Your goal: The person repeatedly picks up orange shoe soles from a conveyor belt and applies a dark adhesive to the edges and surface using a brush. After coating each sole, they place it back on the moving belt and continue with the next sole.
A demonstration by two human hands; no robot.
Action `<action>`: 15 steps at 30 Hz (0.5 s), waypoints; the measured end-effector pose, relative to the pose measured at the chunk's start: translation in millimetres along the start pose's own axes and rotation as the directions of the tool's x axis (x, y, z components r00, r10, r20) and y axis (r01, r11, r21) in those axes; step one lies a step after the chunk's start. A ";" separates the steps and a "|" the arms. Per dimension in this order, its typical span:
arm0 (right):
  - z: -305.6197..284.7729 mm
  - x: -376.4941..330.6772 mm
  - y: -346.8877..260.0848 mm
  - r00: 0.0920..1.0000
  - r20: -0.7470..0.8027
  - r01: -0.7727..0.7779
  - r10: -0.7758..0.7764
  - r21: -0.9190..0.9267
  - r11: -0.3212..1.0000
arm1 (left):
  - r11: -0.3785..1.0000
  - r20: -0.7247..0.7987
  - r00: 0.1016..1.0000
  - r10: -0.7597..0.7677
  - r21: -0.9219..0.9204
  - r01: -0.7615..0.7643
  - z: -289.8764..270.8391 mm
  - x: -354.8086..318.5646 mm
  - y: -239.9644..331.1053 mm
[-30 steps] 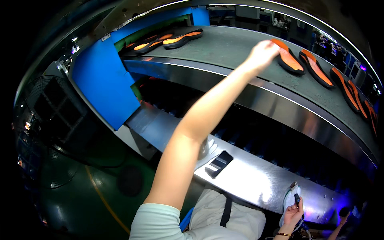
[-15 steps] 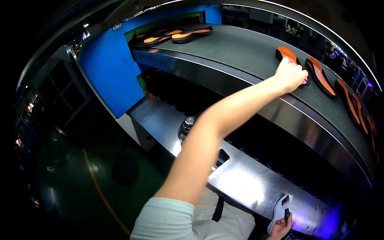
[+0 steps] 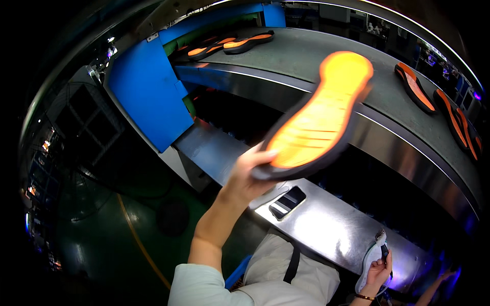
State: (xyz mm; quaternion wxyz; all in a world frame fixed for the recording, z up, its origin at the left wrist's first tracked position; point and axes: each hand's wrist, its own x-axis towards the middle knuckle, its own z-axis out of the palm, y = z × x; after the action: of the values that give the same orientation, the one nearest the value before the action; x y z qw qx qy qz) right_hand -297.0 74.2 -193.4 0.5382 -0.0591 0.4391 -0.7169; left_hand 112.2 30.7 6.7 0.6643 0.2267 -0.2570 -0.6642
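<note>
Left hand (image 3: 250, 173): fingers curled around the heel end of an orange shoe sole with a black rim (image 3: 316, 117), gripped firmly, tread side up toward the camera, toe pointing up-right. Half a second ago that hand was stretched out flat onto the grey conveyor belt (image 3: 316, 56) at the same sole; now the sole has been lifted clear of the belt and drawn back over the steel shelf (image 3: 332, 229). So pickup is judged done, with the sole in the air and being brought in toward the body.

Right hand (image 3: 377, 268): closed on a white shoe upper (image 3: 371, 257) at the lower right edge, held low by the shelf; exact finger spread is hard to tell at the rim, probably a pinch grip. A bracelet is seen on that wrist.

Remaining soles: three orange-black ones (image 3: 439, 102) lying on the belt to the right, more (image 3: 229, 45) at the far left end of the belt. A blue panel (image 3: 145, 92) stands left of the belt. A dark flat phone-like device (image 3: 287, 202) lies on the shelf under the lifted sole. No labels readable.
</note>
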 end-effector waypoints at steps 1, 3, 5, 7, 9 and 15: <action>-3.4 2.4 0.5 1.000 0.000 0.009 -0.009 0.005 1.000 | 0.994 -0.042 0.993 0.110 0.003 -0.110 -13.0 -12.8 5.3; -12.7 9.3 2.6 0.999 0.044 -0.013 0.013 -0.007 1.000 | 0.949 -0.156 0.936 0.316 0.028 -0.315 -40.8 -31.5 31.7; -15.5 10.1 4.2 0.999 0.044 -0.024 0.025 -0.029 0.999 | 0.858 -0.240 0.825 0.512 0.182 -0.479 -55.5 -31.6 61.8; -10.1 7.8 3.4 1.000 0.007 -0.018 0.019 -0.058 0.998 | 0.761 -0.264 0.719 0.643 0.332 -0.558 -72.5 -10.2 101.7; -1.6 0.4 2.4 1.000 -0.023 -0.004 0.002 -0.086 0.996 | 0.736 -0.319 0.665 0.675 0.365 -0.571 -101.2 21.4 145.6; -0.1 -10.7 6.8 0.999 -0.042 0.023 -0.028 -0.115 0.993 | 0.740 -0.336 0.689 0.643 0.504 -0.445 -152.4 144.3 258.0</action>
State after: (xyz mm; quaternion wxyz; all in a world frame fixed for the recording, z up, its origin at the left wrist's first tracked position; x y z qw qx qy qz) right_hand -287.7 82.9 -194.1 0.5151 -0.0798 0.4905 -0.6984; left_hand 405.8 -115.7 61.8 0.8183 0.4235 -0.2612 -0.2876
